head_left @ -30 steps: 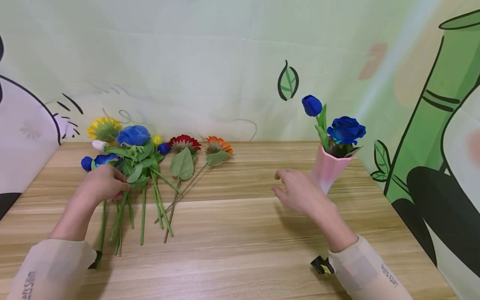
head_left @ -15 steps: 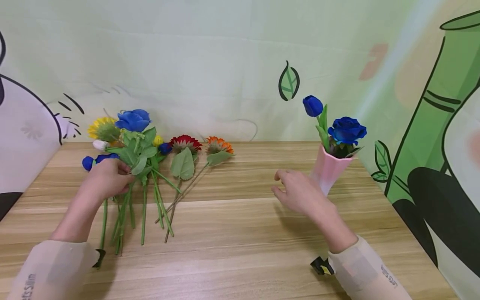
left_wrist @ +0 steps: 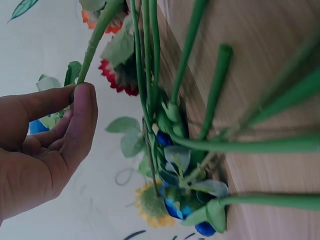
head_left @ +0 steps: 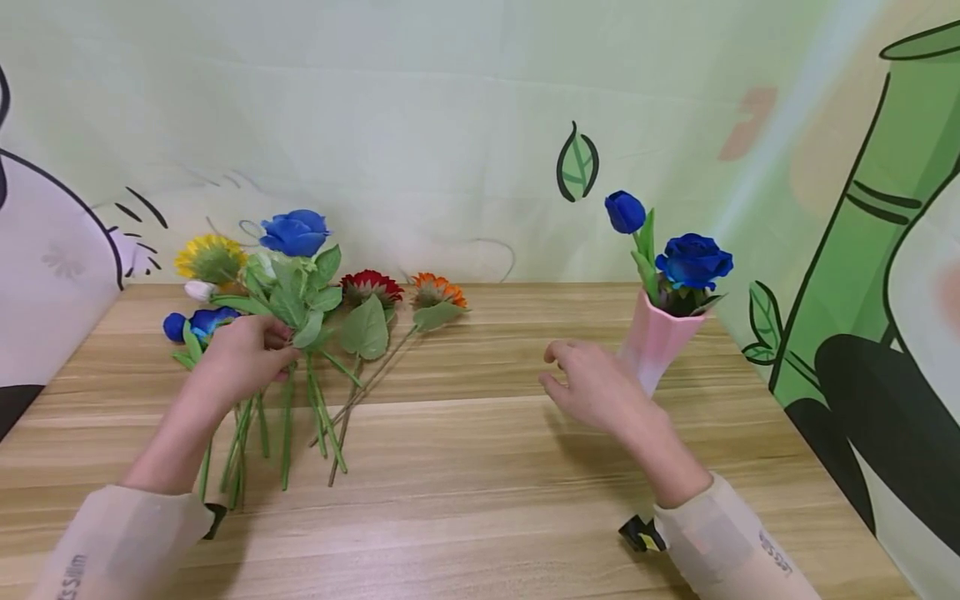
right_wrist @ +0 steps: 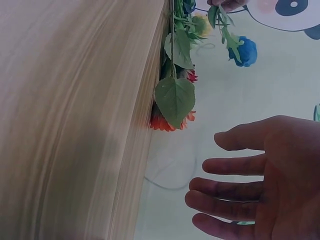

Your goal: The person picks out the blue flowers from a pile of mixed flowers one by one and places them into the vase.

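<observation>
My left hand (head_left: 251,357) pinches the green stem (left_wrist: 95,47) of a light blue rose (head_left: 296,232) between thumb and fingers. The bloom stands upright above the hand, its leaves (head_left: 296,300) just over the fingertips. In the right wrist view the same blue rose (right_wrist: 245,51) hangs clear of the table. Beneath and around the left hand lie several other stems with a yellow flower (head_left: 211,258), a white bud (head_left: 199,290) and dark blue blooms (head_left: 202,322). My right hand (head_left: 600,387) hovers with relaxed fingers and holds nothing, left of a pink vase (head_left: 660,337).
The vase holds a dark blue tulip (head_left: 626,212) and a dark blue rose (head_left: 693,260). A red flower (head_left: 371,287) and an orange flower (head_left: 438,291) lie on the wooden table (head_left: 480,492), their stems crossing. A printed cloth backdrop (head_left: 420,150) rises behind the table.
My left hand has lifted the light blue rose off the pile and moved it right and slightly up. The right hand has barely moved.
</observation>
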A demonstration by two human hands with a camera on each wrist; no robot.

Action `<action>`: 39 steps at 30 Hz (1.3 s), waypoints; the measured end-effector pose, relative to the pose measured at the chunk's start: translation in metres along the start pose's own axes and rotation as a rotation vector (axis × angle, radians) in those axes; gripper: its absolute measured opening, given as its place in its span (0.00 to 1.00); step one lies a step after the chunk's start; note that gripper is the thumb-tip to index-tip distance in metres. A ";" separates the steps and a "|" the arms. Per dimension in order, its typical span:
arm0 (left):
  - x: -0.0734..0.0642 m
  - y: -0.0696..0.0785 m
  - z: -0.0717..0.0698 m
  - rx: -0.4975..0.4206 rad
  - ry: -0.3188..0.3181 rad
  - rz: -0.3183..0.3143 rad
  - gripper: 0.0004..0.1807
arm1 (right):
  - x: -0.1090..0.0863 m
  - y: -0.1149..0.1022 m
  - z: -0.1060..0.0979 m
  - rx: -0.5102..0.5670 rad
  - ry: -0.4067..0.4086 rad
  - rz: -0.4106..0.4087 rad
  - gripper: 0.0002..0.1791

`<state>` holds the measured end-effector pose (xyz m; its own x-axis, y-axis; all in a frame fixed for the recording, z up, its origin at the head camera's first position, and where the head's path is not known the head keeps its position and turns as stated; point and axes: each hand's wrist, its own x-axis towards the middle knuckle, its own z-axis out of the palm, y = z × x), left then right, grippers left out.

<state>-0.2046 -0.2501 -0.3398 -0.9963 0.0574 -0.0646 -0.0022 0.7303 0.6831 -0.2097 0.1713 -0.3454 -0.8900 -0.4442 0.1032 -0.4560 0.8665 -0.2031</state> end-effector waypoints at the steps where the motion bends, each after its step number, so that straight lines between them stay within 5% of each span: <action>1: 0.000 0.003 0.002 -0.001 -0.001 0.004 0.20 | 0.000 0.000 0.000 0.002 0.006 -0.001 0.15; 15: 0.001 0.034 0.029 -0.034 -0.017 0.060 0.18 | 0.002 -0.003 0.000 0.063 0.055 -0.033 0.11; 39: -0.002 0.067 0.066 -0.265 0.022 0.219 0.11 | 0.008 -0.027 0.018 0.220 0.103 -0.210 0.03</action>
<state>-0.1972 -0.1564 -0.3414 -0.9771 0.1767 0.1185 0.1928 0.4999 0.8444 -0.2045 0.1406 -0.3568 -0.7768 -0.5731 0.2609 -0.6287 0.6831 -0.3716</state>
